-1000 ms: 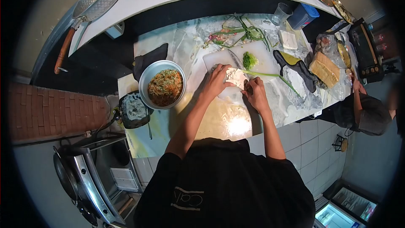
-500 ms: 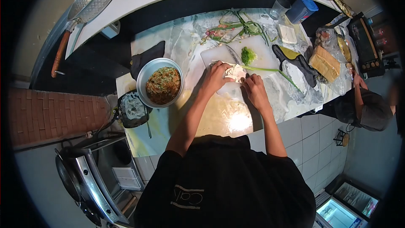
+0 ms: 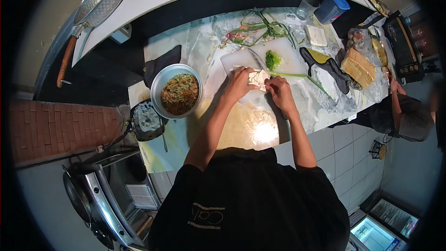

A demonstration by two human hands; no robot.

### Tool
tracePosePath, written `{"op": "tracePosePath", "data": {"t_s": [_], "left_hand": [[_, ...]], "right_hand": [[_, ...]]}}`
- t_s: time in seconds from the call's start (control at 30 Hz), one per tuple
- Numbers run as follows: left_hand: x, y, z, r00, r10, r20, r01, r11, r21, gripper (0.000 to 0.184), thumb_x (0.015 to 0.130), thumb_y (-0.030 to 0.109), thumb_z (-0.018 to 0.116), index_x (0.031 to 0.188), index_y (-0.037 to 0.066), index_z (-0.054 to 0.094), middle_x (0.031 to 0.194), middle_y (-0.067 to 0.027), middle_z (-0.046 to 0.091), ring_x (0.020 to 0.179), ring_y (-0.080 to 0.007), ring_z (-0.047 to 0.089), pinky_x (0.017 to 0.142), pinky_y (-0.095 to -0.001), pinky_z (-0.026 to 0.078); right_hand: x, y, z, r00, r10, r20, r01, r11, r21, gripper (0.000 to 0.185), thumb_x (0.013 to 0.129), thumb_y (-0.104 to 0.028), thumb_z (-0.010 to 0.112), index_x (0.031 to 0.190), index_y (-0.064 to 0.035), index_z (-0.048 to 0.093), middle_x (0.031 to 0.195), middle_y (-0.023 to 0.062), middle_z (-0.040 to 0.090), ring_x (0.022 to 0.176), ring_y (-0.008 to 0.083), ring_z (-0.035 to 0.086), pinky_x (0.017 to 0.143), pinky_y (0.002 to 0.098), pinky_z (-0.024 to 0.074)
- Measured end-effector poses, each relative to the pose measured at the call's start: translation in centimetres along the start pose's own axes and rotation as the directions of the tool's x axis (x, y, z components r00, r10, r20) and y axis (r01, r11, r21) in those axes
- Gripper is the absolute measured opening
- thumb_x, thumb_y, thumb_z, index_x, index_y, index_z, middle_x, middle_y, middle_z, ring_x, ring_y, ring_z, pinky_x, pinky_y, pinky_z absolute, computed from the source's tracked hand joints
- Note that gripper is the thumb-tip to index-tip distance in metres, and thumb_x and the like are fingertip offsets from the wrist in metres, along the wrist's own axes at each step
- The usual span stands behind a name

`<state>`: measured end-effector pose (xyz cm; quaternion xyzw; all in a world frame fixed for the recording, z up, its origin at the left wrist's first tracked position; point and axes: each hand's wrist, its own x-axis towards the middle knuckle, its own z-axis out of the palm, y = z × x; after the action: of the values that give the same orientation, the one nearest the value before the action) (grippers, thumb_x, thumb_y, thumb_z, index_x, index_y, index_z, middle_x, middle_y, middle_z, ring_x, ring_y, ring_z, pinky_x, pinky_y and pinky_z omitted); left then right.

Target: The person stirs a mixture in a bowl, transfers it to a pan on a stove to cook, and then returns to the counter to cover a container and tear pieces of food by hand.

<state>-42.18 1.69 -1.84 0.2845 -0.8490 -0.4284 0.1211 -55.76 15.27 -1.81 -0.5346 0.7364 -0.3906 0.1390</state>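
A pale cream, flat piece with dark lines is between my two hands over the near part of the white cutting board; its kind is unclear. My left hand grips its left side, thumb below and fingers above. Pinched fingers of my right hand are at its right edge. Just beyond, a knife lies on the board, its handle end hidden near the hands. Chopped green onion is heaped beside the blade. One long green onion stalk extends rightward from behind the piece.
A metal bowl of shredded mixture stands left, near a dark container with white contents. Onion trimmings, a clear cup and a white block are farther back. Bread lies right; another person stands beyond.
My right hand has shifted slightly up, its fingers drawn closer together at the pale piece's edge. The piece has turned a little, and my left hand stays on it.
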Motion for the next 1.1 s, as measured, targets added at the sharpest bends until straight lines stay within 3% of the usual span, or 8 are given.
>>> {"op": "tracePosePath", "data": {"t_s": [0.17,0.23,0.37,0.5,0.53,0.6,0.83,1.1], "left_hand": [[0.0,0.3,-0.2,1.000,-0.015,0.024,0.014,0.999,0.032,0.054,0.063,0.017,0.079,0.109,0.001,0.058,0.106,-0.0191,0.055,0.104,-0.0362,0.051,0.089,-0.0416,0.042],[0.0,0.3,-0.2,0.999,-0.018,0.031,0.017,0.999,0.035,0.052,0.062,0.017,0.079,0.107,0.000,0.060,0.105,-0.0191,0.056,0.103,-0.0359,0.052,0.088,-0.0417,0.042],[0.1,0.3,0.2,0.999,0.026,-0.025,-0.027,0.999,-0.026,0.046,0.063,0.016,0.079,0.102,-0.003,0.061,0.092,-0.0200,0.059,0.086,-0.0336,0.059,0.076,-0.0394,0.046],[0.2,0.6,0.7,1.000,-0.002,-0.019,0.001,0.998,-0.060,0.042,0.066,0.015,0.077,0.099,-0.005,0.061,0.077,-0.0208,0.062,0.068,-0.0322,0.062,0.064,-0.0382,0.046],[0.1,0.8,0.7,1.000,0.000,-0.016,-0.001,0.998,-0.060,0.042,0.066,0.015,0.077,0.099,-0.005,0.061,0.077,-0.0208,0.062,0.068,-0.0322,0.062,0.064,-0.0382,0.046],[0.0,1.1,0.8,0.997,0.023,-0.069,-0.025,0.999,-0.034,0.039,0.068,0.015,0.076,0.099,-0.004,0.061,0.075,-0.0213,0.062,0.068,-0.0320,0.062,0.064,-0.0391,0.047],[-0.2,1.4,0.6,0.999,-0.025,-0.020,0.023,0.997,-0.076,0.036,0.070,0.014,0.075,0.099,-0.002,0.062,0.078,-0.0213,0.063,0.069,-0.0318,0.063,0.065,-0.0391,0.047],[0.1,0.5,0.4,0.999,0.023,-0.047,-0.028,0.995,-0.100,0.031,0.072,0.014,0.073,0.096,-0.002,0.062,0.076,-0.0193,0.064,0.069,-0.0281,0.064,0.062,-0.0364,0.048]], "right_hand": [[0.3,-0.1,0.6,0.999,-0.027,-0.024,0.025,0.995,-0.093,0.021,0.069,0.001,0.068,0.088,-0.0009,0.061,0.083,0.0147,0.060,0.082,0.0337,0.055,0.073,0.0414,0.0440],[0.3,0.0,0.7,0.995,0.095,-0.018,-0.094,0.995,0.032,0.024,0.068,0.000,0.070,0.090,0.0004,0.060,0.083,0.0154,0.060,0.082,0.0338,0.055,0.073,0.0417,0.0435],[0.3,0.0,0.7,0.992,0.128,-0.002,-0.128,0.990,0.064,0.027,0.067,-0.001,0.071,0.091,0.0013,0.058,0.083,0.0159,0.060,0.082,0.0340,0.056,0.073,0.0420,0.0427],[0.2,0.0,0.8,0.997,-0.028,-0.069,0.027,1.000,-0.007,0.025,0.067,0.001,0.069,0.089,0.0019,0.057,0.081,0.0156,0.059,0.076,0.0325,0.056,0.070,0.0395,0.0432],[0.2,-0.1,0.7,0.992,-0.087,-0.096,0.082,0.996,-0.046,0.022,0.068,0.004,0.068,0.087,0.0028,0.056,0.078,0.0155,0.058,0.072,0.0305,0.056,0.067,0.0370,0.0443],[0.0,0.0,0.7,0.993,-0.073,-0.096,0.068,0.996,-0.053,0.022,0.068,0.003,0.068,0.086,0.0021,0.056,0.078,0.0150,0.057,0.073,0.0306,0.056,0.068,0.0372,0.0436],[-0.1,-0.2,0.4,0.999,-0.015,-0.045,0.015,1.000,-0.002,0.021,0.069,-0.002,0.069,0.087,0.0004,0.059,0.080,0.0145,0.058,0.079,0.0325,0.053,0.073,0.0396,0.0418],[-0.5,0.1,-0.1,1.000,-0.001,-0.024,0.001,1.000,0.009,0.027,0.069,-0.006,0.071,0.093,-0.0002,0.059,0.086,0.0135,0.055,0.084,0.0323,0.053,0.076,0.0397,0.0419]]}}
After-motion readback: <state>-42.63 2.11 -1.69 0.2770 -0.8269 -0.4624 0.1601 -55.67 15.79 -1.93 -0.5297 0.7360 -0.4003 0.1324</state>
